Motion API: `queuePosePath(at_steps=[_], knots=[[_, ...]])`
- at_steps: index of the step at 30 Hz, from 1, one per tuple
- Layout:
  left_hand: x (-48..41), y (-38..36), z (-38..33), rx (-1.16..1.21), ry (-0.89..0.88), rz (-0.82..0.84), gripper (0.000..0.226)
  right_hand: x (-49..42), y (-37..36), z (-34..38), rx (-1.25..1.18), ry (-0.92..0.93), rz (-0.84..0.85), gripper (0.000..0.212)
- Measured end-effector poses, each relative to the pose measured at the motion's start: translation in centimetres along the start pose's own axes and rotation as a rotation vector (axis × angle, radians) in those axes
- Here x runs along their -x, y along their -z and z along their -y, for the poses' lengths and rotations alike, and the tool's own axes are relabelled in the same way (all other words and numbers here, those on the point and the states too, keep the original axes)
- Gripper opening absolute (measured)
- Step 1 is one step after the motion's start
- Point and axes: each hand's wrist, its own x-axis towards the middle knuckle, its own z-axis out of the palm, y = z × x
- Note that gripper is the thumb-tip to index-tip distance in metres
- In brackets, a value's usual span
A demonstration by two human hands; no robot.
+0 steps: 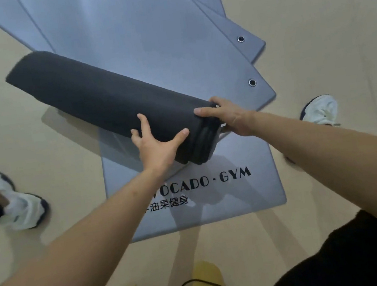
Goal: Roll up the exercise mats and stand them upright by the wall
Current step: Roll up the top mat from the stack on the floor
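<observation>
The dark grey rolled foam mat [103, 101] is gripped at its near end by the left hand [156, 147], fingers spread, and the right hand [231, 119], fingertips hidden. Flat grey-blue mats [129, 29] beneath are cropped; beige floor [5, 136] flanks it.

A gym: the grey mat [251, 197] at 6 o'clock bears the lettering [235, 175] "GYM" (its first letters are hidden), with more flat mats [129, 29] fanned at 12 o'clock on beige flooring [322, 12].
</observation>
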Motion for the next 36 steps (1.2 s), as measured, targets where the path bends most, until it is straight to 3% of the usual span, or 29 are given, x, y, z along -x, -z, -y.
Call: queuePosePath(at_steps=[4, 7, 12, 15, 18, 21, 26, 29, 33, 36], knots=[[0.8, 5.9, -1.7, -0.006, -0.049, 0.016, 0.121, 3.7, -4.7, 2.6, -0.096, 0.037, -0.111, 0.058], [2.4, 10.1, -3.3, 0.058, -0.120, -0.010, 0.117, 7.0, -7.5, 5.5, -0.175, 0.104, -0.083, 0.054], [5.9, 17.1, -6.4, 0.110, -0.241, -0.075, 0.072, 13.0, -10.9, 9.4, -0.186, 0.264, 0.051, 0.048], [8.4, 21.2, -7.5, 0.090, -0.290, 0.006, 0.079, 15.7, -13.5, 10.1, -0.156, 0.396, 0.047, 0.056], [10.3, 24.3, -7.2, -0.016, -0.294, 0.096, 0.112, 17.9, -15.7, 10.2, -0.149, 0.472, 0.027, 0.052], [11.3, 26.1, -7.2, -0.104, -0.304, 0.124, 0.124, 18.6, -16.9, 10.4, -0.173, 0.486, 0.009, 0.053], [10.2, 27.3, -8.4, -0.214, -0.323, 0.130, 0.110, 18.1, -17.3, 11.6, -0.218, 0.462, -0.015, 0.060], [8.5, 27.2, -9.4, -0.259, -0.344, 0.092, 0.110, 16.8, -16.6, 12.5, -0.220, 0.437, -0.024, 0.054], [5.7, 27.0, -11.4, -0.105, -0.342, 0.057, 0.115, 14.2, -15.5, 15.3, -0.129, 0.468, 0.028, 0.037], [4.2, 27.2, -12.5, 0.055, -0.322, -0.003, 0.108, 13.3, -14.2, 18.9, -0.116, 0.424, 0.210, 0.049]])
